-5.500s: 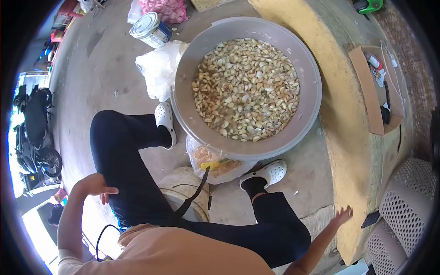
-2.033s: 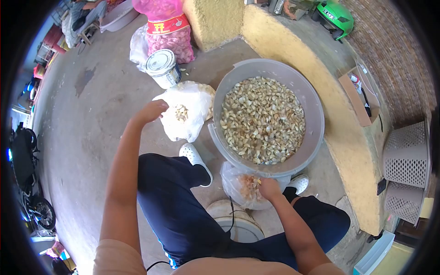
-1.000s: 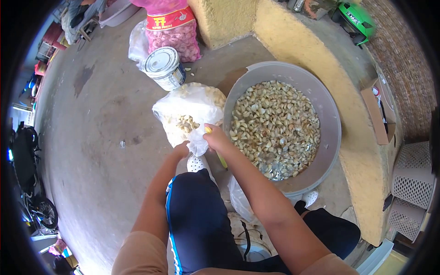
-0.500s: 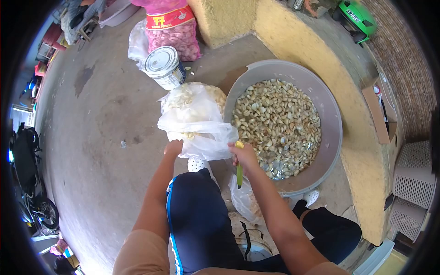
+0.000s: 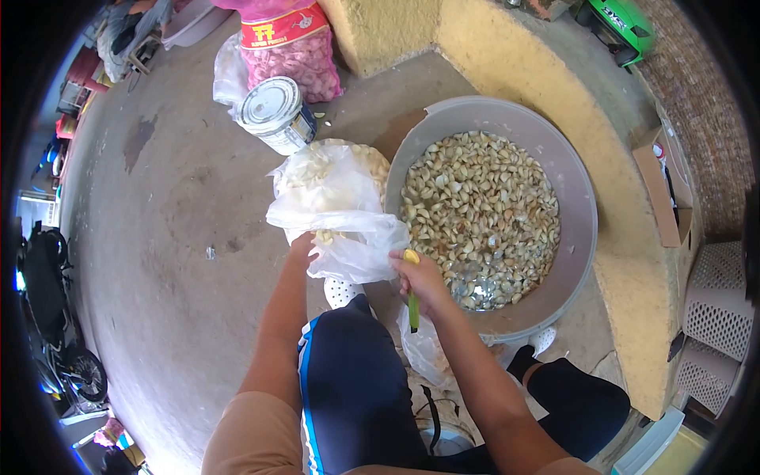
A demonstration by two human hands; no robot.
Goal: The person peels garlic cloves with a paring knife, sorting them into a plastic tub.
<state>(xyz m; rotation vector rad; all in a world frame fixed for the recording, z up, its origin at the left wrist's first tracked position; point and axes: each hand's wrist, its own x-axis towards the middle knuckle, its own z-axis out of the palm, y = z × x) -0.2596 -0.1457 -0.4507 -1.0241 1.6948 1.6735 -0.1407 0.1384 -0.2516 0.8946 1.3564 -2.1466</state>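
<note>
My left hand [image 5: 303, 247] is at the lower left edge of a white plastic bag [image 5: 348, 261], closed on the plastic, with its fingertips partly hidden. My right hand [image 5: 421, 281] is closed around a slim yellow-and-green knife handle [image 5: 413, 310]; no blade can be made out. The right fingers also touch the bag's right corner. Pale peeled garlic cloves [image 5: 317, 168] show in and under the bag, which lies over a rounded container. To the right, a large greyish tub [image 5: 576, 237] holds many unpeeled garlic cloves [image 5: 475, 206] in water.
A lidded white bucket [image 5: 273, 111] and a pink net sack of garlic [image 5: 293, 63] stand beyond the bag. A low yellow wall [image 5: 546, 63] curves behind the tub. Another clear bag [image 5: 423, 348] lies by my legs. Perforated crates [image 5: 716, 301] and a cardboard box [image 5: 657, 190] are at right.
My left hand has moved slightly up and further behind the bag's edge. The bag's lower edge hangs a little lower near the middle. My right hand still holds the knife.
</note>
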